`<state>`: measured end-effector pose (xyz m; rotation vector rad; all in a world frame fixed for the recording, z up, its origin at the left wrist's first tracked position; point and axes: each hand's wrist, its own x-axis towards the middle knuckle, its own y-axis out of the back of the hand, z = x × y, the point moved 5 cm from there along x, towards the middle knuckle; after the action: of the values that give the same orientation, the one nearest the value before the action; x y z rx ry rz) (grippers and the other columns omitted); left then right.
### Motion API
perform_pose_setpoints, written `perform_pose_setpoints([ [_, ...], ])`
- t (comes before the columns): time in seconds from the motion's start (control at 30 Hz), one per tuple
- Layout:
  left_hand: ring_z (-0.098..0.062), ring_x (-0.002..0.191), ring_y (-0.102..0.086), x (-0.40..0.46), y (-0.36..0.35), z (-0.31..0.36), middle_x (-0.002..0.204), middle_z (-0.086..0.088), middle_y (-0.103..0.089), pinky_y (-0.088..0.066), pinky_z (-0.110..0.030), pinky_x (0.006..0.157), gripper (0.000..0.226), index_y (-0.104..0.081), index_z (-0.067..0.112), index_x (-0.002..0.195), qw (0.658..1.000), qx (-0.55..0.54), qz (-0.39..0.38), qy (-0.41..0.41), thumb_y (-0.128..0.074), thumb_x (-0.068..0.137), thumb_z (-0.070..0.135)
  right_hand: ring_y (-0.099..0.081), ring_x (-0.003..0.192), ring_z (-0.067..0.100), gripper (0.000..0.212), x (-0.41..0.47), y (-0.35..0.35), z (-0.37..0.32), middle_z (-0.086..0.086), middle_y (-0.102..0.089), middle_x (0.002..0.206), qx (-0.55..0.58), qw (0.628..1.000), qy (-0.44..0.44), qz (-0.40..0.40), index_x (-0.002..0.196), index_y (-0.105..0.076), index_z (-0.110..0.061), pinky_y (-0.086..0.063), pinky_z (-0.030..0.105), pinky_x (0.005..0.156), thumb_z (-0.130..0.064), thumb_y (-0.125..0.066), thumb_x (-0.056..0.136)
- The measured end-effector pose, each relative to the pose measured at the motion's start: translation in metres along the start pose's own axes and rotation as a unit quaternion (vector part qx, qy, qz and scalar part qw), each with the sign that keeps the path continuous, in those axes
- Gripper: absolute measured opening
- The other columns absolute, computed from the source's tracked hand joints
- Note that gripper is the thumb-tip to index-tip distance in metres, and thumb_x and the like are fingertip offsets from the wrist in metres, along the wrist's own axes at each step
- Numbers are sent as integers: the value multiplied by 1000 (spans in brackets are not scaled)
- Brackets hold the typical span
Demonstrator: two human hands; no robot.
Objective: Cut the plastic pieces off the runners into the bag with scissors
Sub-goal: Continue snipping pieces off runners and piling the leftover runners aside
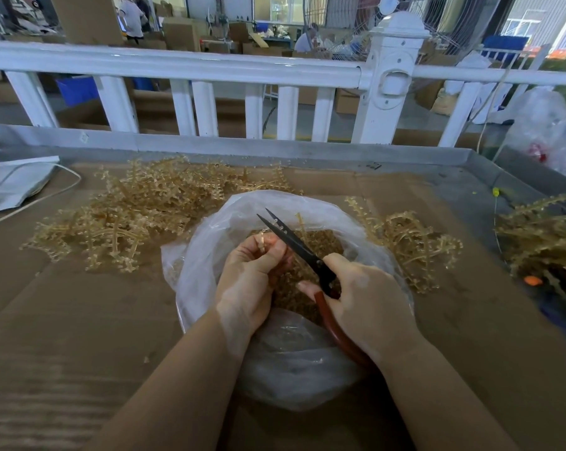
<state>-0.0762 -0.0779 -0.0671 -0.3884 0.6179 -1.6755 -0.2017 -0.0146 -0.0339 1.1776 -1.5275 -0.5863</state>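
A clear plastic bag [210,242] lies open on the table in front of me, with many small amber pieces [320,245] inside. Over its mouth my left hand [249,281] pinches a short amber runner [261,239] between thumb and fingers. My right hand [366,297] grips black-bladed scissors [291,239] by their red-brown handles. The blades stand slightly apart, their tips pointing up and left, just right of the runner. Whether they touch the runner I cannot tell.
Amber runners lie heaped at the left [138,209], beside the bag on the right [408,242] and at the far right edge [542,236]. Cardboard [79,320] covers the metal-rimmed table. A white railing [177,63] stands behind it. Folded white bags [11,183] lie far left.
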Motion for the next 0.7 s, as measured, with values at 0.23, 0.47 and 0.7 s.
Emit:
perform_pose_setpoints([
  [0.23,-25,83,-57,1,2,0,84,-14,-62,-45,-46,97,6,-59,4,80,1000,7,7,1,-56,81,-1,-54,59,9,34,1,-1,1,-9,-57,66,11,1000,-8,-19,84,-55,-23,-41,22,58,-57,-52,88],
  [0.47,-25,82,-59,0,-2,1,87,-15,-62,-50,-40,90,8,-56,3,84,1000,21,4,-6,-53,86,-4,-51,57,8,35,1,1,-2,-10,-53,62,-16,1000,-7,7,81,-51,-25,-36,20,54,-59,-50,87],
  [0.7,-22,78,-66,-2,-4,2,88,-16,-65,-58,-32,74,15,-57,0,100,1000,14,-3,-7,-53,87,-6,-54,61,10,34,3,1,0,-10,-55,63,6,1000,-19,-1,82,-54,-24,-40,24,57,-58,-51,87],
])
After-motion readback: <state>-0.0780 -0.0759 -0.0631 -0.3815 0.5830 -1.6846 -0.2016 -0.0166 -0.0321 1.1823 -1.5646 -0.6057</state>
